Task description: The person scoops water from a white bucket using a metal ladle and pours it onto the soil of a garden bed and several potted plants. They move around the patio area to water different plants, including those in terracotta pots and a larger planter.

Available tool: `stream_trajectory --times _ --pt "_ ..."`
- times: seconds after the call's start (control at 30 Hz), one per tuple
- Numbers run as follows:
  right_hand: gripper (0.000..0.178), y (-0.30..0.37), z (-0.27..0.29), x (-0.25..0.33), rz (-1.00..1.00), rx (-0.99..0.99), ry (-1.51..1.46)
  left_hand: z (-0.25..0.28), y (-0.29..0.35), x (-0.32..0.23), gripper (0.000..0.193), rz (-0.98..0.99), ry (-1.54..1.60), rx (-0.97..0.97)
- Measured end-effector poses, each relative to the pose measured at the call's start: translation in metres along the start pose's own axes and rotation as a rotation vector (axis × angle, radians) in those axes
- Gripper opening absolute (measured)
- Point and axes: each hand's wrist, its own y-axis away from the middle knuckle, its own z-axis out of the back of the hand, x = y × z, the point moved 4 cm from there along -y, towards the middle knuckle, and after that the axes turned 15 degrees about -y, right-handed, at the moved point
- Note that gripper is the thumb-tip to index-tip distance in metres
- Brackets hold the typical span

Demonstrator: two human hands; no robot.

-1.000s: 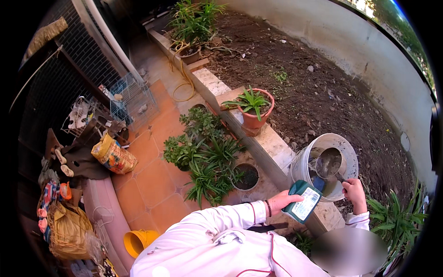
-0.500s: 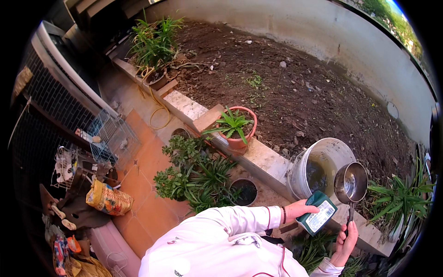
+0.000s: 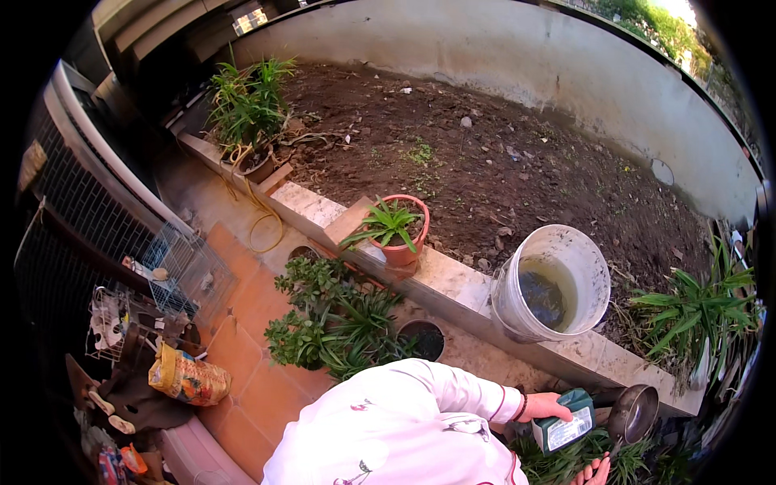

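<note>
My left hand [image 3: 546, 406], with a dark bracelet at its wrist, grips a dark green container [image 3: 576, 404] with a white label. To its right is a small metal saucepan [image 3: 633, 415], its bowl tilted and its handle pointing down toward me. My right hand [image 3: 595, 470] is closed around that handle, partly hidden near the lower edge. Beyond both hands stands a whitish plastic bucket [image 3: 508, 301] on the ledge, holding murky, greenish-brown water [image 3: 543, 301]. Green leaves [image 3: 594, 446] lie below the container and the saucepan.
A stone-topped ledge [image 3: 453, 279] borders a soil bed [image 3: 525, 178]. On it sits a terracotta pot [image 3: 402, 254] with a plant. Leafy plants [image 3: 323, 319] and a dark pot [image 3: 422, 339] stand on the tiled floor [image 3: 250, 339]. At left are a wire cage [image 3: 194, 271] and a colourful sack [image 3: 190, 376].
The saucepan has come down from beside the bucket's rim to below the ledge, along with my right hand. My left hand and the green container have also moved lower. The view has shifted slightly.
</note>
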Motion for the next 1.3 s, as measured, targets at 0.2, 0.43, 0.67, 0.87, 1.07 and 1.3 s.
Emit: stream_trajectory --times 0.2,0.43,0.67,0.87,1.07,1.3 --pt "0.02 0.033 0.101 0.016 0.044 -0.134 0.0 -0.075 0.011 0.044 0.036 0.049 -0.035 -0.001" --pt "0.023 0.057 0.213 0.027 0.015 -0.165 0.019 -0.159 0.012 0.124 0.037 0.109 -0.027 0.006" --pt "0.025 0.057 0.301 0.037 -0.048 -0.133 0.095 -0.225 0.021 0.154 0.033 0.097 -0.012 0.002" --pt "0.024 0.046 0.32 0.033 -0.07 -0.101 0.021 -0.237 0.017 0.158 0.034 0.103 -0.026 -0.016" --pt "0.024 0.029 0.327 0.032 -0.094 -0.086 -0.042 -0.232 -0.009 0.16 0.037 0.133 -0.078 -0.04" --pt "0.024 0.011 0.329 0.035 -0.118 -0.107 -0.083 -0.238 -0.034 0.153 0.038 0.152 -0.058 0.064"
